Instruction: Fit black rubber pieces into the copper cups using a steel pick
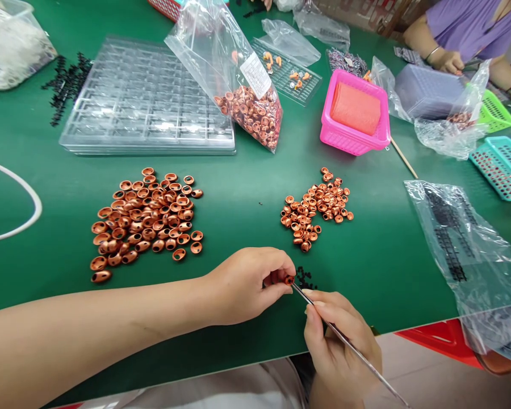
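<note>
Near the table's front edge, my left hand [249, 284] pinches a small copper-coloured hollow shell [289, 280] between thumb and fingertips. Closed around a thin metal rod-like tool [344, 339], my right hand [343, 346] brings its tip to the shell's opening. Whether the tip is inside the opening I cannot tell. Just behind the fingers lie several tiny black pieces [305, 278], partly hidden. A large pile of copper shells [147, 216] spreads to the left, and a smaller pile [315, 207] sits beyond my hands to the right.
Stacked clear trays [149, 96] lie behind the large pile, with a bag of copper shells [255, 116] on their right. A pink basket [355, 145] holds an orange roll. At right lies a plastic bag with black strips [449, 233]. A co-worker in purple [464, 40] sits across.
</note>
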Tool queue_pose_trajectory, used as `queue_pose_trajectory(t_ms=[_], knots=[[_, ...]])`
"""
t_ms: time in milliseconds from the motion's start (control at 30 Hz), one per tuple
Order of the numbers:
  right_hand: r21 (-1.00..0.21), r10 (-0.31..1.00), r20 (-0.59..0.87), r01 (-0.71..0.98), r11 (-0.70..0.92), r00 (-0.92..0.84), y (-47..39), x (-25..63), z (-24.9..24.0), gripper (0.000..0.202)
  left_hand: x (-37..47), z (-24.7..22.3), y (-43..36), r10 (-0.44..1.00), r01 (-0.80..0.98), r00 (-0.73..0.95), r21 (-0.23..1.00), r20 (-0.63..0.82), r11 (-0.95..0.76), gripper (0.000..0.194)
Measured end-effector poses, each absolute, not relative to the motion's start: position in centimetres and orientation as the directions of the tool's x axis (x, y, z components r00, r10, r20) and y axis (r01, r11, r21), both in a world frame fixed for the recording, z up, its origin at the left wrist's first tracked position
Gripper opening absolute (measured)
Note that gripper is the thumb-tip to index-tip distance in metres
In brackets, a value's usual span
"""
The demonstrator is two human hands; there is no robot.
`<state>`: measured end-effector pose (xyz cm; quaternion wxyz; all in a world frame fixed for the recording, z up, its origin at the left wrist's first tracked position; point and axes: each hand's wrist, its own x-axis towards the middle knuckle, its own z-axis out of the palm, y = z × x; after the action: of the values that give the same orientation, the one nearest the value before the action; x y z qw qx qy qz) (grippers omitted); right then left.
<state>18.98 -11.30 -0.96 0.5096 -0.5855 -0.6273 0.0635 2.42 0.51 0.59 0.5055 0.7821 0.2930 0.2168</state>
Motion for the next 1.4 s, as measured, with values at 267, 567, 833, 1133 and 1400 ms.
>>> queue_pose_trajectory(t_ms=[267,567,833,1133,1400], knots=[[-0.678,0.807,0.559,0.665,0.313,0.191,-11.11,18.84,-0.73,0.026,2.43,0.67,0.56,0.673,0.245,0.738,0.912,0.045,-0.33,0.007],[-0.667,0.797,0.575,0.67,0.325,0.185,-11.02,18.81,-0.79,0.026,2.46,0.8,0.57,0.674,0.258,0.738,0.911,0.029,-0.322,0.006],[-0.649,0.801,0.579,0.68,0.341,0.151,-11.09,18.99,-0.74,0.027,2.43,0.65,0.54,0.671,0.249,0.741,0.919,0.024,-0.307,0.004],[-0.606,0.798,0.595,0.707,0.363,0.1,-11.12,19.17,-0.55,0.029,2.5,0.94,0.56,0.675,0.249,0.738,0.919,0.026,-0.307,0.004],[-0.594,0.789,0.605,0.72,0.359,0.106,-11.06,19.15,-0.56,0.025,2.5,0.74,0.56,0.675,0.238,0.737,0.924,0.03,-0.301,0.005]])
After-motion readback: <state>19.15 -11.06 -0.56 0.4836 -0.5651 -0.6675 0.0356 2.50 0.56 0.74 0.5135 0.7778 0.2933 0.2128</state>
